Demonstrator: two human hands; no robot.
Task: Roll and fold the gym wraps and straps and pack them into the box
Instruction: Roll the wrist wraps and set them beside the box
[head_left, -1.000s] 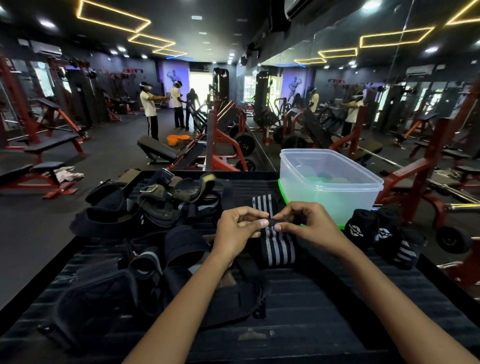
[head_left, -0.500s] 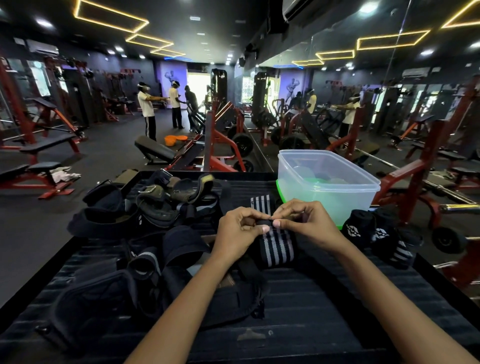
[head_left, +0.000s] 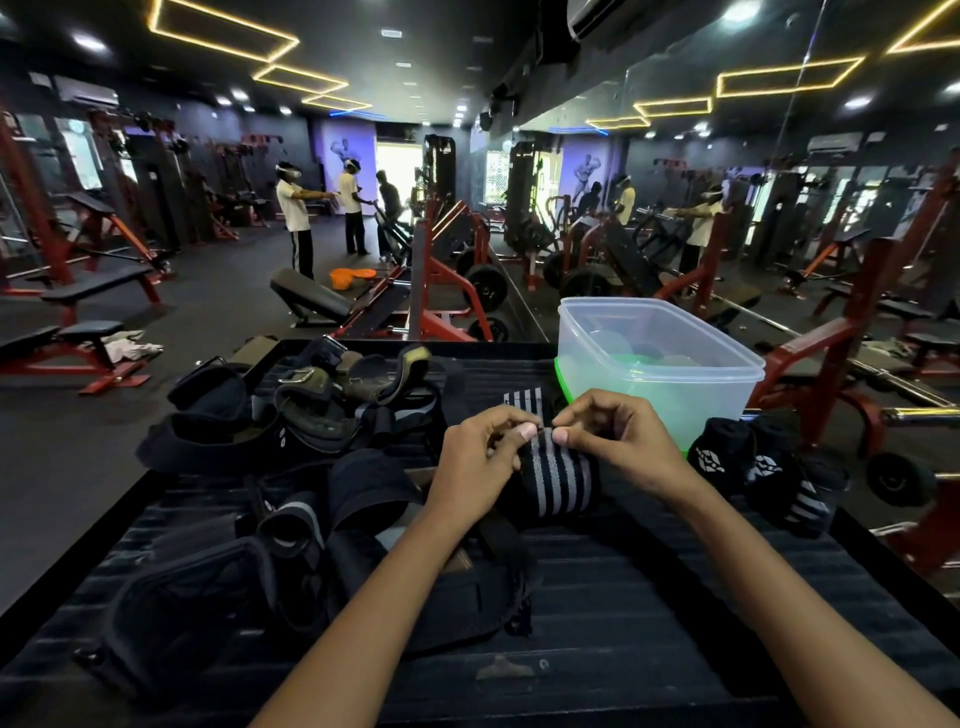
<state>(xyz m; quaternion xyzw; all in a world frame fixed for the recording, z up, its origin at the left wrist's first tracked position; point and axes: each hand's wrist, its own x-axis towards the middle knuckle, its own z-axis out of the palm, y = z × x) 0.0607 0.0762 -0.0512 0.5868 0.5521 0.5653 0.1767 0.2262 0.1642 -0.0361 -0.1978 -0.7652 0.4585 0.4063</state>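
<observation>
A black wrap with grey stripes (head_left: 558, 480) lies on the dark table (head_left: 623, 623) at the centre, its far end (head_left: 524, 400) stretching away toward the box. My left hand (head_left: 478, 462) and my right hand (head_left: 618, 441) meet over it, thumbs and fingertips pinching the wrap's top fold. The clear plastic box (head_left: 670, 332) stands behind my right hand on a green lid. Rolled black wraps (head_left: 727, 457) sit to the right of the box's front.
A heap of black straps, gloves and belts (head_left: 291, 415) covers the table's left half, with more black pads (head_left: 208, 587) near the front left. Beyond the table are red gym machines, benches and several people far off.
Both hands have shifted slightly on the striped wrap, keeping their pinch; the view has drifted a little. Nothing else has moved.
</observation>
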